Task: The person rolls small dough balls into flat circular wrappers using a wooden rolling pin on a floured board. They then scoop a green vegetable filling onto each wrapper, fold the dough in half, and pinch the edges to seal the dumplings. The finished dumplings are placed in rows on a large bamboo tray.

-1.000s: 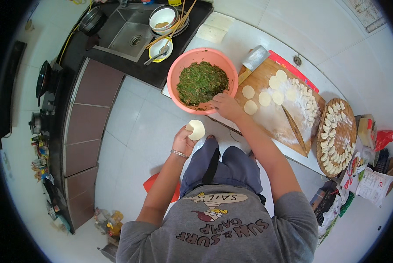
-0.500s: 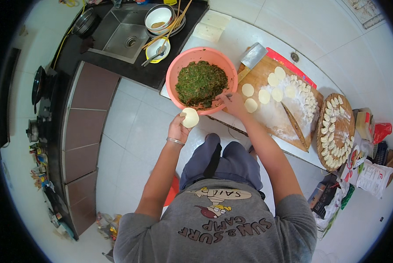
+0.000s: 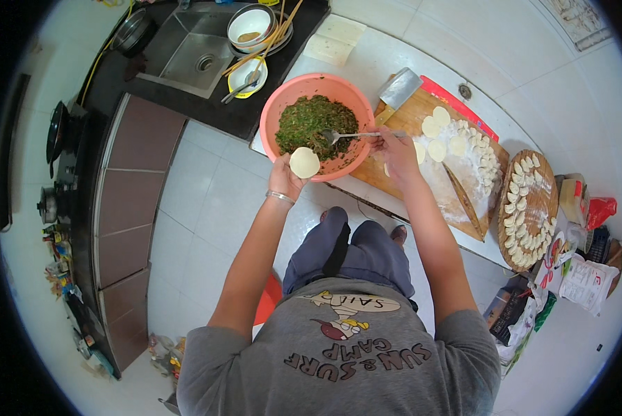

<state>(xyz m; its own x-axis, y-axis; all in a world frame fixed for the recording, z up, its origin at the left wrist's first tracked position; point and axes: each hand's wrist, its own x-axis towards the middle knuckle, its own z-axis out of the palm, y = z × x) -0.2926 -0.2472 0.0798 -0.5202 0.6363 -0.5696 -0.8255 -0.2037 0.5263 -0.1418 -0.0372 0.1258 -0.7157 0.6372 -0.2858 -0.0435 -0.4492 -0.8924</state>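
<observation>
A round dumpling wrapper [image 3: 305, 163] lies flat on the fingers of my left hand [image 3: 284, 178], at the near rim of the pink basin [image 3: 269, 109]. The basin holds a mound of chopped green filling [image 3: 311, 119]. My right hand [image 3: 395, 152] is closed around the handle of a metal spoon [image 3: 352, 134], over the basin's right rim. The spoon's bowl rests against the filling. Right beside that hand is the wooden board [image 3: 368, 170], with several loose wrappers [image 3: 436, 150], a rolling pin [image 3: 463, 201] and floured finished dumplings [image 3: 490, 170].
A cleaver [image 3: 400, 88] lies on the board's far left corner. A round tray [image 3: 519, 262] of dumplings stands at the right. Behind the basin, on the left, are stacked bowls [image 3: 250, 26], chopsticks [image 3: 275, 36] and a sink [image 3: 199, 59]. A red stool [image 3: 268, 298] is partly hidden below me.
My right hand has lifted and moved right, and now shows the spoon in its grip. My left hand has shifted slightly up with the wrapper, which now overlaps the basin's near rim.
</observation>
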